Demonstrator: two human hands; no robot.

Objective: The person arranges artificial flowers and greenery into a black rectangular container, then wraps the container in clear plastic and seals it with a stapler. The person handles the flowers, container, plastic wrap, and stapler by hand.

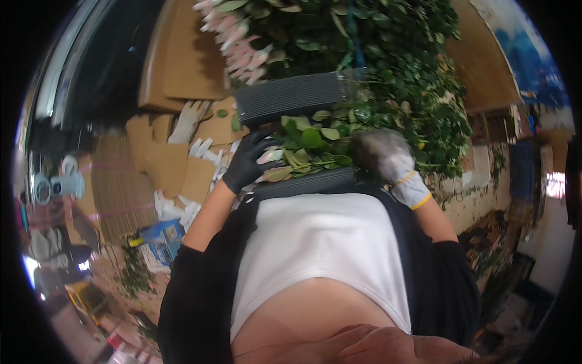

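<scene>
While the left hand (247, 159) is lying at the left end of the leafy stems (310, 138), the back of its black glove is facing the camera, and its fingers are pointing rightward, slightly bent, beside some pale wrapped tips (270, 156). Whether that grip is clamping anything is not showing. The right hand (383, 156), in a grey glove with a yellow-edged cuff, is lying over the opposite end; it is blurring, so I am unable to say whether its fingers are standing apart or together. Both forearms are slanting forward from the person's sides, the elbows bending outward.

The stems are lying between the hands, in front of the white shirt (321, 242). Two dark edges are bounding them: a ribbed panel (291, 97) is standing along the far side, and a near panel (315, 181) is running just beside the shirt. Leaves are taking up most of the gap between these panels. To the right and beyond, a large heap of foliage (418, 36) is crowding the right hand's side. Leftward, cut cardboard (191, 176) and an off-white glove (189, 121) are lying near the black-gloved hand, with a cardboard box (193, 54) standing farther away.
</scene>
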